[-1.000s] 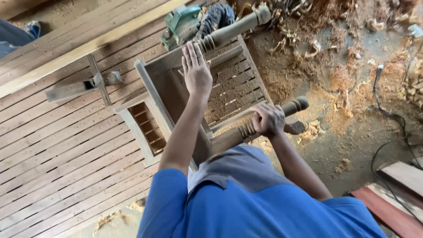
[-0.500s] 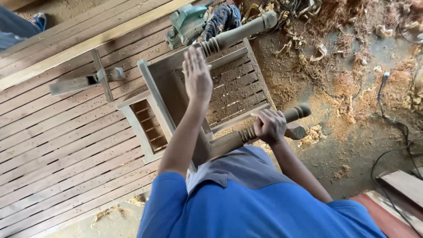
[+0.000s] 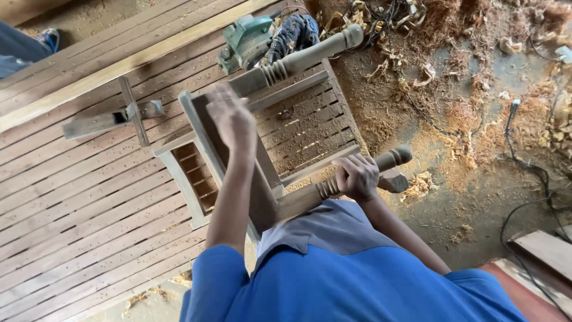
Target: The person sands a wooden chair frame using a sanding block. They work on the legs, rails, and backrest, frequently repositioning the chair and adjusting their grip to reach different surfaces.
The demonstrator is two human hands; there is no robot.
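Lying tipped on slatted planks, an unfinished wooden chair (image 3: 286, 137) is steadied: its lathe-turned leg (image 3: 351, 179) is clenched by the right hand (image 3: 356, 177), while the blurred left hand (image 3: 231, 119) rests flat-fingered on the frame.

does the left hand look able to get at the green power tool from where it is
Probably yes. The left hand is on the chair frame, and the green power tool lies just beyond it on the slatted boards, with nothing between them.
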